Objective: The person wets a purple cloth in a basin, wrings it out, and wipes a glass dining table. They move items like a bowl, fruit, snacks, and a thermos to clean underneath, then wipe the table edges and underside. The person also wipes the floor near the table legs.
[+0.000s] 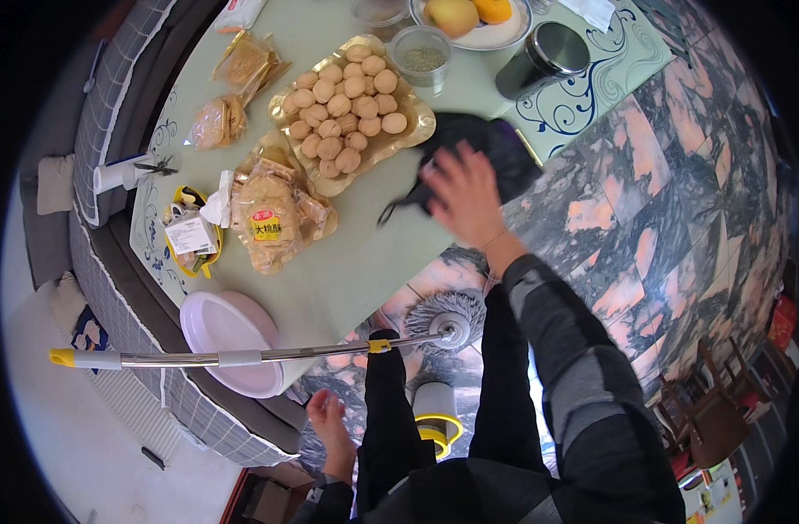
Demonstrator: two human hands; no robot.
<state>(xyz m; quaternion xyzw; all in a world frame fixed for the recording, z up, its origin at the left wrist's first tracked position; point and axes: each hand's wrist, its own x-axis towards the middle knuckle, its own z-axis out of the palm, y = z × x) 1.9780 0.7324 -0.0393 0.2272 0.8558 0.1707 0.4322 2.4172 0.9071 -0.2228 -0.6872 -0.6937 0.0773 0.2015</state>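
Observation:
My right hand (463, 196), slightly blurred, is spread over the near side of a black cloth bag (497, 154) at the table's right edge; whether it grips the cloth cannot be told. Low in the view, my left hand (331, 429) hangs beside my leg, its fingers partly bent and nothing seen in them. A spin mop leans across the table's near corner, its metal handle (294, 354) slanting above a pale pink basin (232, 340). The grey mop head (446, 322) rests near the floor between my legs. Left of the bag, a gold tray (409, 128) holds walnuts (339, 105).
Packaged biscuits (268, 216) and a yellow container of small items (191, 236) stand on the glass table (347, 268). A steel flask (543, 60), a jar of dried herbs (421, 57) and a fruit plate (504, 36) are farther back. A white and yellow bin (435, 419) stands on the floor.

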